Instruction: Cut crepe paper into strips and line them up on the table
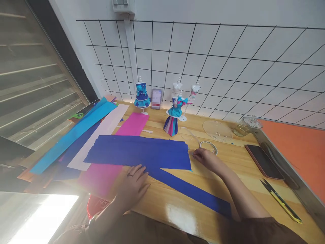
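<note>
A wide dark blue sheet [142, 149], cloth or crepe paper, lies flat across the table with a slightly ragged right edge. From beneath its lower side a narrow blue strip [193, 191] slants toward the lower right. My left hand [137, 181] rests with fingers spread on the table, its fingertips at the sheet's lower edge. Just right of the sheet, my right hand [205, 159] has thumb and fingertips pinched together close to the table; what they hold, if anything, is too small to name. A roll of narrow tape [214, 148] lies right behind that hand.
Pink [133, 124], pale and light blue sheets [76, 134] overlap at left. Several mini dress forms [142, 95] in doll clothes stand by the grid wall. To the right are a clear round lid [217, 130], glass jar [241, 129], phone [264, 162] and yellow-handled thread snips [281, 201].
</note>
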The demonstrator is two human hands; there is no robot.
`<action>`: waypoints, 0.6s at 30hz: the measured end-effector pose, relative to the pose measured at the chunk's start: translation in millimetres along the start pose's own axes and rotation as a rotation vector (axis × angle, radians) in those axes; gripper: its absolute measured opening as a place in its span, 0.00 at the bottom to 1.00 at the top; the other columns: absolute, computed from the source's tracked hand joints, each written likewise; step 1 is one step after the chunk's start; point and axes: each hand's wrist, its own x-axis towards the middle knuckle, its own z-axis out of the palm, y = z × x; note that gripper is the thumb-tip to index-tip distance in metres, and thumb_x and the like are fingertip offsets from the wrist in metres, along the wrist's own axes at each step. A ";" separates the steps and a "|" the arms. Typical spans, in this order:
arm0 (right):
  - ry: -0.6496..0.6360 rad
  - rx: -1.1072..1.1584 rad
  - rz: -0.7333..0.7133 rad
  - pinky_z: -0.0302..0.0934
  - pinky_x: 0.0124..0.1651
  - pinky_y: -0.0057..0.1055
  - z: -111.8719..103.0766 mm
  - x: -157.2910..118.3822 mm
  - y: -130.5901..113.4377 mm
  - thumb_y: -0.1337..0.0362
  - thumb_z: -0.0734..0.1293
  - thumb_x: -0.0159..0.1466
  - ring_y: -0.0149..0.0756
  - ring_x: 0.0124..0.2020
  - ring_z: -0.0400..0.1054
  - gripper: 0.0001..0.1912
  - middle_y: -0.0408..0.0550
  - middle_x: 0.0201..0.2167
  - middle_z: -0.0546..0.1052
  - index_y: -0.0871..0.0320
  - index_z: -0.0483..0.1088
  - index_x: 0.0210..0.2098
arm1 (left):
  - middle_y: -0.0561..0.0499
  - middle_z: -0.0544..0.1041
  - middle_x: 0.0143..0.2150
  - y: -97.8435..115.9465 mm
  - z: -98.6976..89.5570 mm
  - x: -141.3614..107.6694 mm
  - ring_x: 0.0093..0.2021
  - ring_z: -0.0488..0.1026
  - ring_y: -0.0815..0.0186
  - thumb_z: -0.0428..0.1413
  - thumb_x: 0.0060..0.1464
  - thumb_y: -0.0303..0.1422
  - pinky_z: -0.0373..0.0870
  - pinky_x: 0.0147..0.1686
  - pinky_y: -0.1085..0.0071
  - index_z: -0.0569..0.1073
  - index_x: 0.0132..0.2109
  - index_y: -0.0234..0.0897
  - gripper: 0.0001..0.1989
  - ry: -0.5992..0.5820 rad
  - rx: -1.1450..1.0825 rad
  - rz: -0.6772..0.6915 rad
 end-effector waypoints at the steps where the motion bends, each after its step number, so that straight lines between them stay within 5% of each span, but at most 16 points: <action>1: 0.000 -0.014 0.025 0.59 0.34 0.26 0.2 3.7 4.0 0.65 0.57 0.62 0.32 0.32 0.69 0.11 0.47 0.31 0.75 0.59 0.71 0.32 | 0.44 0.71 0.51 0.3 0.1 -0.2 0.55 0.62 0.54 0.50 0.55 0.36 0.58 0.54 0.53 0.71 0.48 0.35 0.15 0.008 -0.005 -0.008; 12: -0.055 -0.130 0.165 0.65 0.40 0.36 23.0 42.0 -5.4 0.59 0.61 0.63 0.33 0.38 0.68 0.13 0.48 0.41 0.71 0.61 0.66 0.43 | 0.46 0.73 0.47 2.5 -2.9 1.8 0.53 0.63 0.55 0.52 0.54 0.35 0.57 0.54 0.53 0.73 0.45 0.37 0.13 0.082 -0.074 -0.062; 18: -0.062 -0.075 0.151 0.62 0.36 0.31 3.5 3.7 -10.2 0.66 0.55 0.65 0.34 0.33 0.69 0.12 0.52 0.34 0.73 0.62 0.69 0.34 | 0.45 0.73 0.47 2.0 -4.5 0.7 0.54 0.63 0.56 0.51 0.54 0.35 0.57 0.54 0.53 0.73 0.45 0.37 0.13 0.090 -0.077 -0.058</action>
